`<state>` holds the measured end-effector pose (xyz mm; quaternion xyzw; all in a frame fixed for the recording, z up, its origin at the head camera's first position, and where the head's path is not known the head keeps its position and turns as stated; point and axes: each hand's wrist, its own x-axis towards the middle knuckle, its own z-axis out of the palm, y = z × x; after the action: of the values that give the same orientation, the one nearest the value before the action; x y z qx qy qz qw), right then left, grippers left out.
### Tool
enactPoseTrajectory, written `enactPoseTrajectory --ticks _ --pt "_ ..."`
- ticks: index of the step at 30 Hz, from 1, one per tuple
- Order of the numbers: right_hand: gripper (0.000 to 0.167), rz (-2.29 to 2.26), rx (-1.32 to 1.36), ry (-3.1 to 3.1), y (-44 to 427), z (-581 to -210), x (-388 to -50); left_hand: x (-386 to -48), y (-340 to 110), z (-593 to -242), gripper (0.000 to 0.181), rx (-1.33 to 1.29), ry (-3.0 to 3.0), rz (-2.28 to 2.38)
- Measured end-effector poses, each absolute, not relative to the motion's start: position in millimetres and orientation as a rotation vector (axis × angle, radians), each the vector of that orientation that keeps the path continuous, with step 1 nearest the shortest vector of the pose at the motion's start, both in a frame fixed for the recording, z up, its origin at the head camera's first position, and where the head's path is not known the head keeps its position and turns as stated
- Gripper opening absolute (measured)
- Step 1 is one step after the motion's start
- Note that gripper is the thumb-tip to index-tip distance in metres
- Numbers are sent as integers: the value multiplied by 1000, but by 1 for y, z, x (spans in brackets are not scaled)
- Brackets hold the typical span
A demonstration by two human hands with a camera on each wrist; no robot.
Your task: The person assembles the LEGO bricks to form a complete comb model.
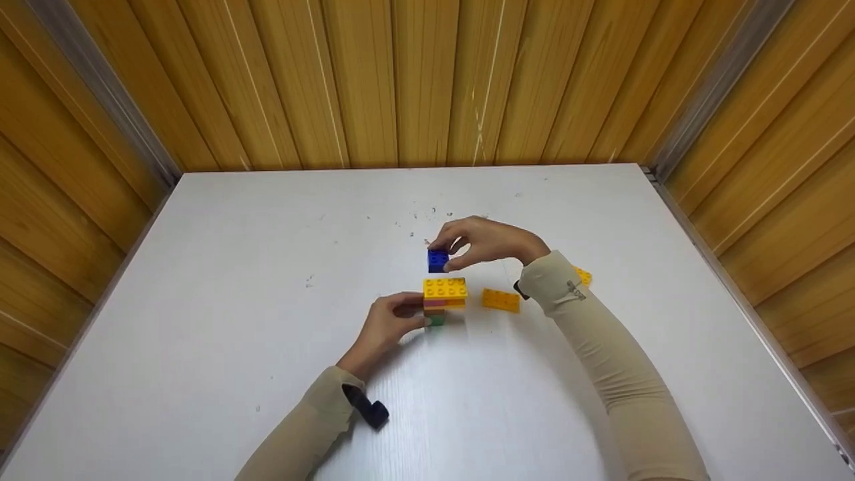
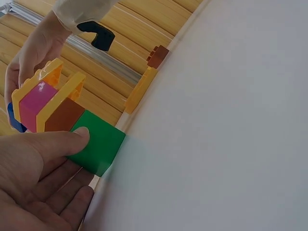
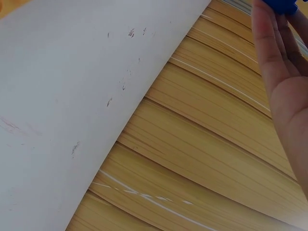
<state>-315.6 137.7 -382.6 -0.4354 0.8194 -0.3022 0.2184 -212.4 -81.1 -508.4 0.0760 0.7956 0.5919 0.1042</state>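
My left hand (image 1: pixel 391 327) grips a stack of toy building bricks that stands on the table, thumb on the green brick (image 2: pixel 98 144) at its bottom. Above the green come a brown brick (image 2: pixel 65 116), a yellow-orange brick (image 2: pixel 60 103), a pink brick (image 2: pixel 37 103) and a studded yellow brick (image 1: pixel 445 288) on top, whose right end overhangs. Just above and behind the stack, my right hand (image 1: pixel 491 242) pinches a small blue brick (image 1: pixel 437 260) between thumb and fingers. The blue brick is apart from the stack in the head view. Only its lower part shows in the right wrist view.
An orange brick (image 1: pixel 501 300) lies right of the stack. Farther right, a yellow brick (image 1: pixel 584 275) is partly hidden by the right sleeve. A brown brick (image 2: pixel 158 57) shows in the left wrist view. Wood-patterned walls (image 1: pixel 427 80) border the white table (image 1: pixel 234 267).
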Motion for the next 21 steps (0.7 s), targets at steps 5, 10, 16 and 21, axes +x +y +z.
enactPoseTrajectory --ticks 5,10,16,21 --pt "42 -829 -1238 2272 141 -380 -313 -215 -81 -509 42 238 2339 1749" --pt "43 -829 -1265 2266 141 -380 -308 -215 -82 -511 43 247 2300 1794" --pt "42 -819 -1331 2251 140 -376 -302 -217 -81 -511 44 288 2294 1832" --pt "41 -801 -1380 2223 136 -377 -296 -214 -82 -513 44 303 2289 1847"
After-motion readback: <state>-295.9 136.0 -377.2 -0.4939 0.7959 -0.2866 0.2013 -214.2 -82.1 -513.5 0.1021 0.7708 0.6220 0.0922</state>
